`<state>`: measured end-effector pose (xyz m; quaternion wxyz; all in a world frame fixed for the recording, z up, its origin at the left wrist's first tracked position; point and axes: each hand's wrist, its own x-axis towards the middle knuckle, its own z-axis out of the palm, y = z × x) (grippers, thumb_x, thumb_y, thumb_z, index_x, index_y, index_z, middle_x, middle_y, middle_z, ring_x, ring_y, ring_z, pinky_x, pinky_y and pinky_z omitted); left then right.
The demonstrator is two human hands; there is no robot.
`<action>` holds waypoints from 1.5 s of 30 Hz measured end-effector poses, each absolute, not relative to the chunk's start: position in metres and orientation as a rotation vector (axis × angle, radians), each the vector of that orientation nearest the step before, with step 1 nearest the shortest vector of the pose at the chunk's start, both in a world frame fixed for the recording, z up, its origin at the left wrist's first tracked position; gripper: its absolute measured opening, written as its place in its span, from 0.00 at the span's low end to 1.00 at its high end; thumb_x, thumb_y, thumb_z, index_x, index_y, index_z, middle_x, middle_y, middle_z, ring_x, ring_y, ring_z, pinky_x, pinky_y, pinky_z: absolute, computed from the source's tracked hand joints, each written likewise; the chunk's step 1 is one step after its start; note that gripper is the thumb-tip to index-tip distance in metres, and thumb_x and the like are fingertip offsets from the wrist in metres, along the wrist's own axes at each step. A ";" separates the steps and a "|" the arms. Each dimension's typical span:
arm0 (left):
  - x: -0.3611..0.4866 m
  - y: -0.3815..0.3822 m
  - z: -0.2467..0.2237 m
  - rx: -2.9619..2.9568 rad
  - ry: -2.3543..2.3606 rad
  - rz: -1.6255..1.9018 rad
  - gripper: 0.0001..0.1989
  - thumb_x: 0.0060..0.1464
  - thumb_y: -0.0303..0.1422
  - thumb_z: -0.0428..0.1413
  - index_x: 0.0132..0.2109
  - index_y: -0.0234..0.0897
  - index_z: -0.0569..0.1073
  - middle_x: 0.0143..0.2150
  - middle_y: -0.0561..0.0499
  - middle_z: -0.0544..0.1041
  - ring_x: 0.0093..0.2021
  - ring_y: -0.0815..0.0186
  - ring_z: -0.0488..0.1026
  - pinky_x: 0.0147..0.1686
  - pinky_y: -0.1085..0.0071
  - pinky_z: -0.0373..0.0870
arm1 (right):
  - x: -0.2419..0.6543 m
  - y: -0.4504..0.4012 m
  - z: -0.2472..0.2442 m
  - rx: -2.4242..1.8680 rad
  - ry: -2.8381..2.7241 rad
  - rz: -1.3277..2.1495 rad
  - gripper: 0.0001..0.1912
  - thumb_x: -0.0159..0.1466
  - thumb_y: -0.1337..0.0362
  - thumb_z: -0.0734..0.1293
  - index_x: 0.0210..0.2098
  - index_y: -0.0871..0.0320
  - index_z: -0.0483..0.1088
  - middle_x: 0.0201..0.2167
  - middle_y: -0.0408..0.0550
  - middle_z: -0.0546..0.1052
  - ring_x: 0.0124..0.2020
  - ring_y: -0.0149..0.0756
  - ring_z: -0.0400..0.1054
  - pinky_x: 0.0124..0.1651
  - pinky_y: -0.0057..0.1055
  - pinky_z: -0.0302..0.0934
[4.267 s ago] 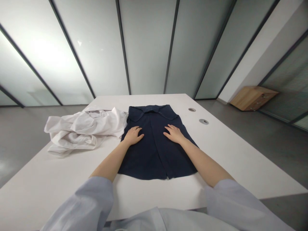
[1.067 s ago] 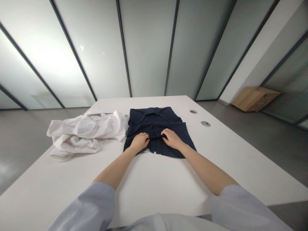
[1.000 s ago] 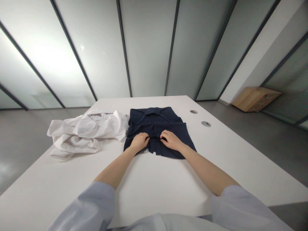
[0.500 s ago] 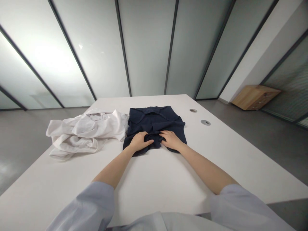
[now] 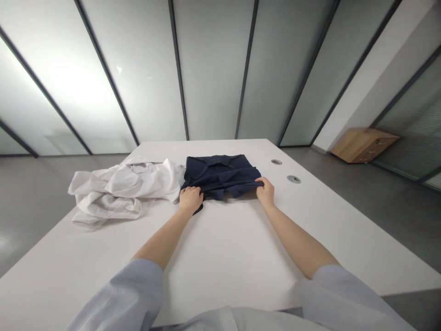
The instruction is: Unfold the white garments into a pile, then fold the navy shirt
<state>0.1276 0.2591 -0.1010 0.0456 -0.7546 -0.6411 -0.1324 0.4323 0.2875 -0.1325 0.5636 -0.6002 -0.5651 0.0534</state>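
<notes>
A dark navy shirt [image 5: 220,172], folded into a rough rectangle, lies on the white table [image 5: 227,248] with its neckline towards the far side. Its near edge is bunched and partly lifted. My left hand [image 5: 191,199] is closed on the near left corner, fingertips partly hidden by the hand itself. At the near right corner, my right hand [image 5: 266,192] pinches the cloth between thumb and fingers. A small dark flap of the shirt hangs out beside my left wrist.
A crumpled white garment [image 5: 124,184] lies left of the navy shirt, touching its left side. Two round cable grommets [image 5: 294,179] are set in the table's right part. Beyond stands a frosted glass wall [image 5: 210,69], and a wooden cabinet [image 5: 363,145] is on the floor at right.
My hands have moved apart from the middle of the shirt's near edge to its two corners. The near edge is now gripped, drawn wider and shifted away from me.
</notes>
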 end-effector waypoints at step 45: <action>0.108 0.277 -0.120 -2.596 -1.927 -0.539 0.27 0.50 0.25 0.48 0.59 0.35 0.69 0.50 0.42 0.74 0.52 0.54 0.69 0.53 0.58 0.64 | 0.453 0.299 -0.147 -1.773 -1.453 0.186 0.16 0.55 0.65 0.60 0.39 0.53 0.75 0.37 0.48 0.80 0.40 0.43 0.72 0.43 0.36 0.63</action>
